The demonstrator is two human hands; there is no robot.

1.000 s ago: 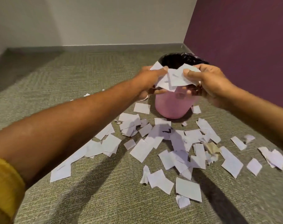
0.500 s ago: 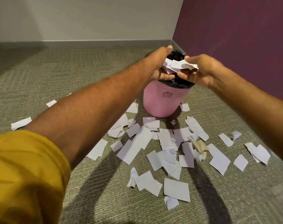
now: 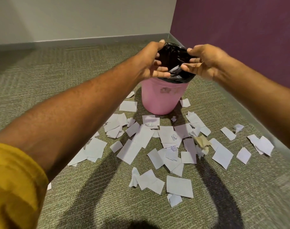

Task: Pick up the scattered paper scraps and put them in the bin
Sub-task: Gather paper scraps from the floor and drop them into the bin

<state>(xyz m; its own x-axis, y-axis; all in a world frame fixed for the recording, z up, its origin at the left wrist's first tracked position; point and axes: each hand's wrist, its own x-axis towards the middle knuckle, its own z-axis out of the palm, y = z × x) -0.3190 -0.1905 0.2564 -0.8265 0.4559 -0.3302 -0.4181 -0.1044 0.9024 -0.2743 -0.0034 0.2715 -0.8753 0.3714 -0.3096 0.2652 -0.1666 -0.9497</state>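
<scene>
A pink bin with a black liner stands on the carpet near the purple wall. My left hand and my right hand hover over its mouth, fingers spread, holding nothing. One white scrap shows inside the liner between the hands. Several white paper scraps lie scattered on the carpet in front of the bin, with one tan scrap among them.
A purple wall with a grey skirting runs along the right. A white wall closes the far side. More scraps lie near the right skirting. Green-grey carpet stretches to the left.
Both hands carried a bundle of scraps over the bin and let it go into the liner. The fingers have spread apart and hold nothing now.
</scene>
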